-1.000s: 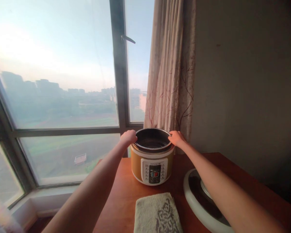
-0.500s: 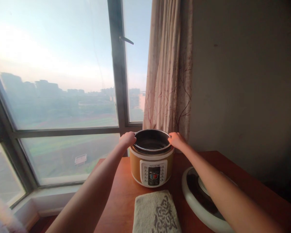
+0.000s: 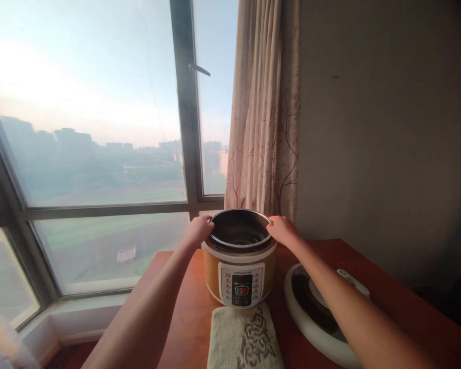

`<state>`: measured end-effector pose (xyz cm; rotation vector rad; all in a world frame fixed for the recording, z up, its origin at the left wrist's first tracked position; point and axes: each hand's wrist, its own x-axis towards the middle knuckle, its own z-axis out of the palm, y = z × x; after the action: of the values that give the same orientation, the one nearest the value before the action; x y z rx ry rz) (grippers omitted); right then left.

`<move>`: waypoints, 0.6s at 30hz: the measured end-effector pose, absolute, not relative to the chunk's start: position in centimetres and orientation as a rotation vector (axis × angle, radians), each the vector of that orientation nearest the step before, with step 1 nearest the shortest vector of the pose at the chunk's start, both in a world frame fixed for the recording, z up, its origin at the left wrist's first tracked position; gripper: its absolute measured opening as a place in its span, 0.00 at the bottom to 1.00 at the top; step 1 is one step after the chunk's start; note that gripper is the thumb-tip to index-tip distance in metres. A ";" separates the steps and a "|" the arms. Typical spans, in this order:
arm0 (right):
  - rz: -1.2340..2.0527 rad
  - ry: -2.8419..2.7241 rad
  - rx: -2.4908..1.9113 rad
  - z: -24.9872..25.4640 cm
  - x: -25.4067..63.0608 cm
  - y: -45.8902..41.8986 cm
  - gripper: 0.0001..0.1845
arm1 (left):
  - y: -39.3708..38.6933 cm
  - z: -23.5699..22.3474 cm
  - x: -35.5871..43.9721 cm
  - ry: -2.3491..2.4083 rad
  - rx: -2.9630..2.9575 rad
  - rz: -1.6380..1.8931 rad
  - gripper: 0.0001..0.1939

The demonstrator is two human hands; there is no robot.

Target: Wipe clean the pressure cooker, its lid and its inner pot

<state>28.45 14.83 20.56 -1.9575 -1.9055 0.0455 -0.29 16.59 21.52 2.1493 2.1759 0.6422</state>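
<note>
A yellow and white electric cooker point(image 3: 238, 274) stands on a reddish wooden table point(image 3: 184, 318), its lid off. A dark inner pot point(image 3: 239, 233) sits in it, rim showing above the body. My left hand point(image 3: 198, 229) grips the pot's rim on the left side, fingers curled over the edge. My right hand point(image 3: 283, 230) grips the rim on the right side the same way. Both forearms reach in from the bottom of the view.
The cooker's white round lid point(image 3: 311, 318) lies upside down on the table to the right. A beige patterned cloth point(image 3: 244, 341) lies in front of the cooker. Behind are a large window point(image 3: 100, 128), a patterned curtain point(image 3: 263, 113) and a grey wall point(image 3: 384, 128).
The view has tilted down slightly, so cooker and table sit lower. Both hands stay on the pot's rim, and the pot looks a little lower in the cooker body.
</note>
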 end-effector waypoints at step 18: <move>0.156 -1.825 -1.715 19.2 30.3 15.4 0.21 | 14.1 18.9 -0.8 2.109 1.871 1.350 0.23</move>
<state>30.28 15.39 19.21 -1.7151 -1.8253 0.1559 -0.83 14.13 18.90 1.8706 2.1088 1.3499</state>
